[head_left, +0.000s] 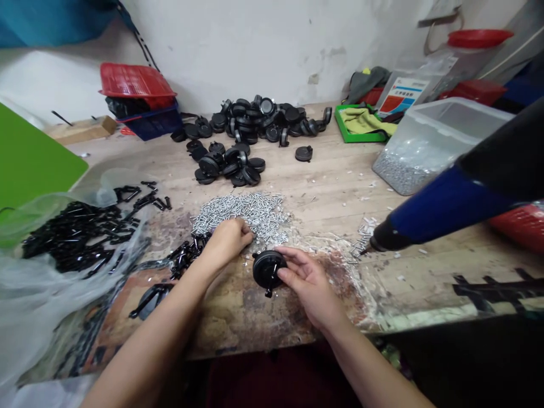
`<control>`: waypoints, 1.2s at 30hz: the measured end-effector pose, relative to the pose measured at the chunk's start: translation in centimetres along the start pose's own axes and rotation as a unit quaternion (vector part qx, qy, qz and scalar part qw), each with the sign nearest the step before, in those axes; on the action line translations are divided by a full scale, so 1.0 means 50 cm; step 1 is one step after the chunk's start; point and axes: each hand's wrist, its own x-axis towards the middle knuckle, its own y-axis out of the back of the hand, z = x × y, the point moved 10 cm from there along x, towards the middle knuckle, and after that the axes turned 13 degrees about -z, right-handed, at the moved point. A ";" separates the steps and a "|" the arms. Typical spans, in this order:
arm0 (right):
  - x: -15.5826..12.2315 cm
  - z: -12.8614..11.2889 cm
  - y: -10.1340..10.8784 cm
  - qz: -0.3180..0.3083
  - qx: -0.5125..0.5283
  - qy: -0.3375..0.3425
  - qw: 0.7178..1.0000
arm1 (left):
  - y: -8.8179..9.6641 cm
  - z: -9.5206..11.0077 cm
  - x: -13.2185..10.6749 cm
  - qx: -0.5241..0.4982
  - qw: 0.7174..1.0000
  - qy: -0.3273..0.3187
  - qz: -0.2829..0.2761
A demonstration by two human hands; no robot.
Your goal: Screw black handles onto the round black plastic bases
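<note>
My right hand (306, 279) is closed round a round black plastic disc part (266, 268) and holds it on the worn wooden bench (323, 187) near the front edge. A small black stub sticks out under the disc. My left hand (227, 239) rests with curled fingers on the near edge of a heap of small silver screws (246, 211), pinching among them; what it holds is too small to see. A few small black clips (187, 252) lie just left of that hand.
A pile of black discs (246, 133) lies at the back. Black clips spill from a clear bag (72, 226) at left. A blue-and-black power screwdriver (450, 204) reaches in from the right. A clear tub of screws (429, 147), a green tray (361, 122) and red baskets (136, 85) stand behind.
</note>
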 end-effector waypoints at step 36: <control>-0.039 -0.112 -0.072 -0.082 -0.261 0.074 0.959 | 0.014 0.111 -0.271 -0.270 0.916 -0.218 0.201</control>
